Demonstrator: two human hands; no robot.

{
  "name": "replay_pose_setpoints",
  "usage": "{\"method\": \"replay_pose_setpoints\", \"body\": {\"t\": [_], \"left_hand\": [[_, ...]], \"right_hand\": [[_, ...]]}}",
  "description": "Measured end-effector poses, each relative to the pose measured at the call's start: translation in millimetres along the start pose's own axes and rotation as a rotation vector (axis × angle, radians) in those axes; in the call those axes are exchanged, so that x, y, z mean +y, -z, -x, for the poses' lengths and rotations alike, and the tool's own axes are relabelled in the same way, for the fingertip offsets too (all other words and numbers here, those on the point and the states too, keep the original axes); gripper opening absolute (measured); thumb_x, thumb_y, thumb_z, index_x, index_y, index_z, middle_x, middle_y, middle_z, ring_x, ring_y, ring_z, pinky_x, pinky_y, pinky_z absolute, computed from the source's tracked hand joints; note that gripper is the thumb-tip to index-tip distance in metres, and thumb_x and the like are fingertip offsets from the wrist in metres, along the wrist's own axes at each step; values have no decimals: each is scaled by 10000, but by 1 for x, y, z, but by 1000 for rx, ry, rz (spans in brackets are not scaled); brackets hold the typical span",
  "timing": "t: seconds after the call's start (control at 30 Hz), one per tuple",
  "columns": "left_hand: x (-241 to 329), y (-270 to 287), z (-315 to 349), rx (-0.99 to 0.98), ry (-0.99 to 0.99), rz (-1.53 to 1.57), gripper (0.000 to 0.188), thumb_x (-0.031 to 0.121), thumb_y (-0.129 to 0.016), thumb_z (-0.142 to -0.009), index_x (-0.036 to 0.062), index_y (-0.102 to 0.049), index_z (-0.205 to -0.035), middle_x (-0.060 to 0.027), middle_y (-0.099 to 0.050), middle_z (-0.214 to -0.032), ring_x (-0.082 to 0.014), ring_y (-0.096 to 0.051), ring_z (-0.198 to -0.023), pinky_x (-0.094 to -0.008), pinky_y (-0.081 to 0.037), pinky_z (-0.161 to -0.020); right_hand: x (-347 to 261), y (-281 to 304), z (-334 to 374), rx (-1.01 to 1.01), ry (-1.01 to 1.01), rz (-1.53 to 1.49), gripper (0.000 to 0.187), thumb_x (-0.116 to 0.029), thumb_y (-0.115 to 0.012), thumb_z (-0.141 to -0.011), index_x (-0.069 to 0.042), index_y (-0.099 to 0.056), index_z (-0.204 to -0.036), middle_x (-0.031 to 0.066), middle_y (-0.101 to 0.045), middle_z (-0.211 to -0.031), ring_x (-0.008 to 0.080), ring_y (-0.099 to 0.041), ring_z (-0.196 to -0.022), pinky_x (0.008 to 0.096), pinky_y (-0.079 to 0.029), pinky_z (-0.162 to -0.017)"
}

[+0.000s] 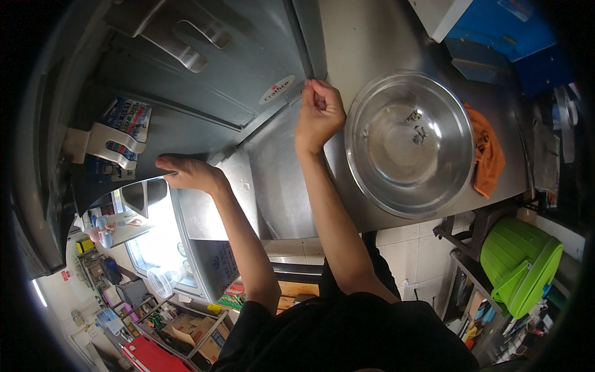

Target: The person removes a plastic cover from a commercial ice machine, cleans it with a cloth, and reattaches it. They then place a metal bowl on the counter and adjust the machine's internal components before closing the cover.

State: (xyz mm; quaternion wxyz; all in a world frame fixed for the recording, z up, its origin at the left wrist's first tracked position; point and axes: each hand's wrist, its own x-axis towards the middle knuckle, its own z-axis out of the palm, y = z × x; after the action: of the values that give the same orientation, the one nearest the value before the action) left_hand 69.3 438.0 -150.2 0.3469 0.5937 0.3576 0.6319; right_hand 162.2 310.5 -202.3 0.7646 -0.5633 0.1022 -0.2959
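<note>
A grey machine [204, 105] with bent metal levers and an oval label on its front panel fills the upper left, standing on the steel counter. At its lower left edge, my left hand [189, 173] grips the housing, thumb on top; the other fingers are hidden beneath. My right hand [320, 118] is closed at the panel's right corner, its curled fingertips pinched against the edge. Just right of that hand, a large round steel bowl [409, 204] rests on the counter, with small dark bits [420, 134] on its bottom.
An orange cloth [489, 152] lies against the bowl's right side. Blue boxes [496, 31] stand at the back right. A green bucket [517, 266] sits on a rack at the lower right. A lit glass-topped cabinet [161, 242] and a red lid [158, 356] are at the lower left.
</note>
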Motion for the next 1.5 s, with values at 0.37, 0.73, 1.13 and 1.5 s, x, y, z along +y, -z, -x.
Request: {"method": "replay_pose_setpoints", "body": {"t": [0.37,0.73,1.13,1.5], "left_hand": [[-8,3,3,-20,16,5,617,539,-480,-863,-78,-488,-837,-73,-502,-700,-145,-443,-631,-272,-405,-597],[14,10,-1,-43,-12,147,425,319,-771,-651,25,-541,-853,-147,-601,-746,-311,-594,-692,-359,-443,-594],[-12,40,-19,-610,181,468,576,128,-743,-568,14,-461,-1056,-155,-473,-966,-338,-464,-871,-401,-375,-752],[-34,35,-15,-638,197,272,221,283,-562,-695,73,-513,-742,-68,-465,-721,-234,-451,-673,-376,-308,-730]], "right_hand": [[14,4,5,-38,-41,67,70,7,-656,-749,-2,-636,-815,68,-636,-765,129,-570,-630,237,-454,-576],[12,7,-25,-200,-98,13,76,5,-636,-773,38,-623,-840,89,-635,-799,127,-558,-643,238,-456,-595],[19,11,-30,-280,-462,-35,258,-194,-422,-916,-12,-524,-1067,95,-575,-958,178,-525,-736,311,-466,-700],[6,26,-15,-140,-333,168,249,-188,-436,-908,-9,-529,-1054,96,-580,-945,181,-533,-723,308,-469,-676]]}}
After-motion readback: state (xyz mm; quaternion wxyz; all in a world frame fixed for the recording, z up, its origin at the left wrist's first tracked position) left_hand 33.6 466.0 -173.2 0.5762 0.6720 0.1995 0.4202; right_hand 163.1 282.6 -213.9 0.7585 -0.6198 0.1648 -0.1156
